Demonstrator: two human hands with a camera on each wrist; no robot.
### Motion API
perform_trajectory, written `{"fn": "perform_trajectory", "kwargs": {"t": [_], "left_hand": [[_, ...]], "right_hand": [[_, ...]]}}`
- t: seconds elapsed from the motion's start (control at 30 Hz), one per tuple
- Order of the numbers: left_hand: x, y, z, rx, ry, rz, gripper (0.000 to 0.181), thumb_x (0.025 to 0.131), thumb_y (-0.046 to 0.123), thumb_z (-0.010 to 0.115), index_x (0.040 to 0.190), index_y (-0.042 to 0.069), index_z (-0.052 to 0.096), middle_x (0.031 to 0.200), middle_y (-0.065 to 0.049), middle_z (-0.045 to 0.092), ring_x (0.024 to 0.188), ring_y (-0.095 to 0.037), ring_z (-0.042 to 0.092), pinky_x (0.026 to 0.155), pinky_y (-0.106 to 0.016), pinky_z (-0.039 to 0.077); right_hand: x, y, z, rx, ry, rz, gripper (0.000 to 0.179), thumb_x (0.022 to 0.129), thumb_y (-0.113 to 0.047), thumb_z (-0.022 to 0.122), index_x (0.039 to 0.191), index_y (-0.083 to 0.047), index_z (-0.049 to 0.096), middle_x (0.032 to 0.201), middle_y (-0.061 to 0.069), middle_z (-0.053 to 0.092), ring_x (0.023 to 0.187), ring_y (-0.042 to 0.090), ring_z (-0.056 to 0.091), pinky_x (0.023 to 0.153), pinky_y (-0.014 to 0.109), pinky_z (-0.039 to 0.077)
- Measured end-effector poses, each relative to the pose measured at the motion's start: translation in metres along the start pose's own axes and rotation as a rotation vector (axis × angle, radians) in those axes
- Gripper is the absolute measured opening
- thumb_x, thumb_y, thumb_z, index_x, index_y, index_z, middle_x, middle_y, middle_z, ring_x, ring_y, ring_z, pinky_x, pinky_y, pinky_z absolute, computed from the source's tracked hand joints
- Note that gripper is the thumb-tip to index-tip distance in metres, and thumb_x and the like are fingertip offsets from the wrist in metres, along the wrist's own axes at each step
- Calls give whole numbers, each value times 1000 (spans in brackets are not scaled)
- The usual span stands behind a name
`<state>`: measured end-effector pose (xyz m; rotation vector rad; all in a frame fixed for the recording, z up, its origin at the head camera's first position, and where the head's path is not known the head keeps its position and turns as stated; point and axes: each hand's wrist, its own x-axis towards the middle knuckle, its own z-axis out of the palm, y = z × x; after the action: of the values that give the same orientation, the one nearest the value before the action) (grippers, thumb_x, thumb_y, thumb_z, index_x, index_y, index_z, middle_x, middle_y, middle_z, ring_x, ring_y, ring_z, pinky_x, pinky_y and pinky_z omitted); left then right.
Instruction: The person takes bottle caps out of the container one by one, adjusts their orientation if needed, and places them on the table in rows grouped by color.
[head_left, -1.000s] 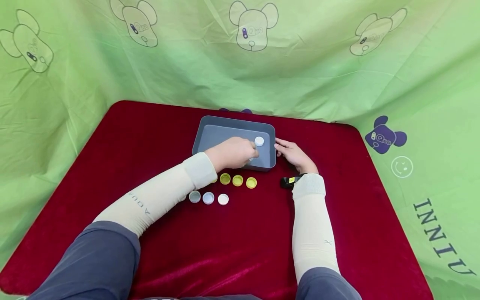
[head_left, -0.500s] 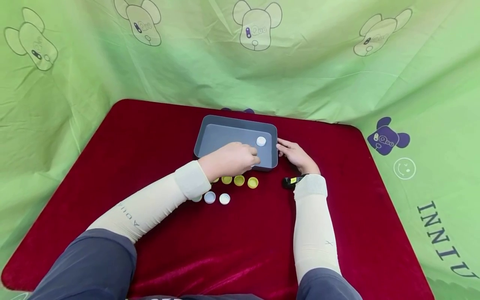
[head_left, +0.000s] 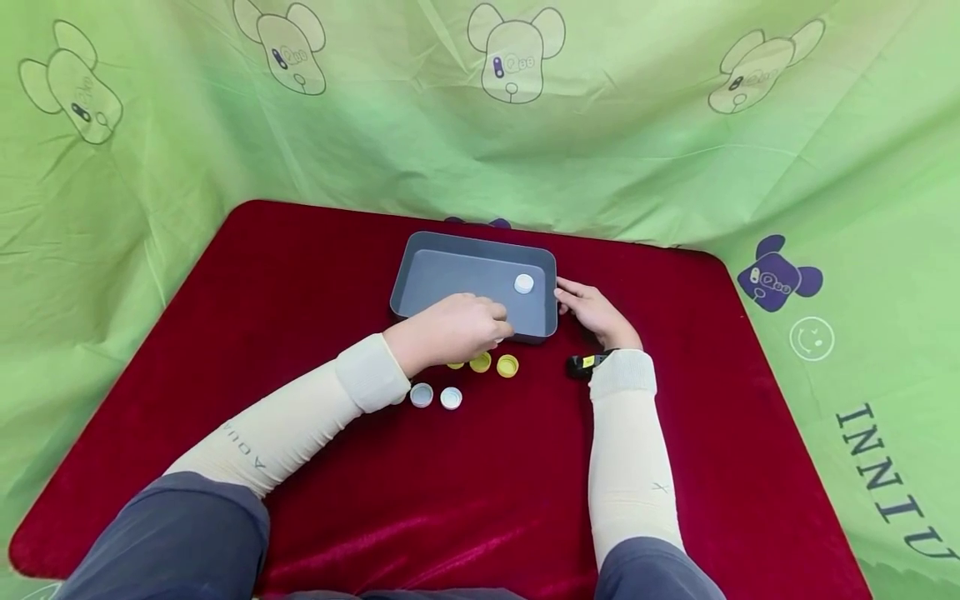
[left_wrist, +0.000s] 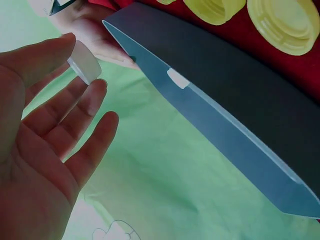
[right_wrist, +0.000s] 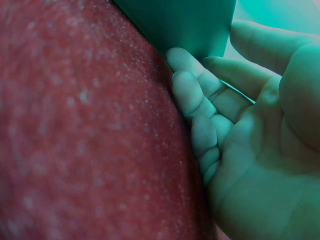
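My left hand (head_left: pixel 453 327) pinches a white bottle cap (left_wrist: pixel 85 62) between thumb and fingertips, over the near wall of a grey rectangular tray (head_left: pixel 450 243). In the head view the fingers mostly cover that cap. Another white bottle cap (head_left: pixel 523 284) lies inside the tray, towards its right end. At the tray's right wall, my right hand (head_left: pixel 596 315) rests from outside. The right wrist view shows its fingertips touching the wall, the lower fingers loosely bent against the cloth. Yellow bottle caps (head_left: pixel 507 366) sit in a row before the tray, partly hidden by my left hand.
Nearer to me lie a white bottle cap (head_left: pixel 451 398) and a pale bluish one (head_left: pixel 422 395); my left sleeve (head_left: pixel 300 417) may cover more. A black device (head_left: pixel 581 366) is at my right wrist. A red cloth (head_left: pixel 480 500) covers the table, with a green curtain (head_left: pixel 420 150) behind.
My left hand has drawn back from inside the tray to its near edge, still pinching the white cap. My right hand stays against the tray's right wall.
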<state>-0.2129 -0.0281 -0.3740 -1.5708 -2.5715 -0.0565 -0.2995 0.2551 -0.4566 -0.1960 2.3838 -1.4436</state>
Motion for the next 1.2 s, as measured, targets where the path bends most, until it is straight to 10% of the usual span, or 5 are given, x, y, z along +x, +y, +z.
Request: {"fn": "perform_trajectory", "kwargs": {"t": [0.5,1.2], "left_hand": [[-21,12,9,-13,133,23,12,86,10,68,97,14,72,89,1,60,79,-17,56,68,-32,47],[-34,38,28,-73,44,9,15,92,18,66,105,16,73,97,2,64,84,-14,59,72,-28,49]], "right_hand": [[1,2,-1,-4,0,-7,50,102,-29,50,148,-11,42,91,13,57,90,24,54,91,35,36],[-1,0,-2,11,-8,6,51,102,-30,51,149,-12,41,94,16,57,93,28,53,93,36,35]]}}
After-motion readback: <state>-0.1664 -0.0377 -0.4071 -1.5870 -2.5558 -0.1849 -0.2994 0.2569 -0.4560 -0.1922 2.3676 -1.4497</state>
